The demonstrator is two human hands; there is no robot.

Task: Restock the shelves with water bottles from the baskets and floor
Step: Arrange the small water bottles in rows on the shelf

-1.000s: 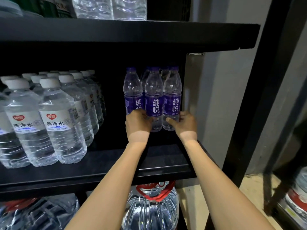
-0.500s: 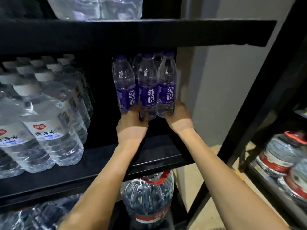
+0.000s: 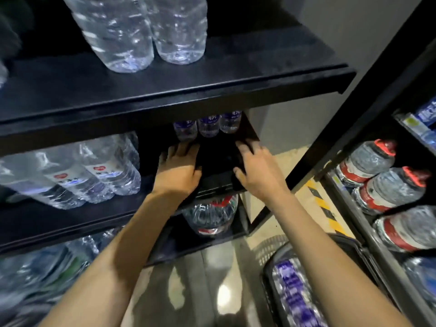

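Three purple bottles [image 3: 208, 125] — perhaps more

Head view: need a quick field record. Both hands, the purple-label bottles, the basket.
left hand: open, fingers spread, holds nothing
right hand: open, holds nothing
purple-label bottles: three in front, upright at the back right of the middle shelf, tops hidden by the shelf above
hand-bottle contact: none, both hands are short of the bottles
hand-shelf contact: cannot tell
basket: on the floor at lower right, more purple-labelled stock inside, blurred
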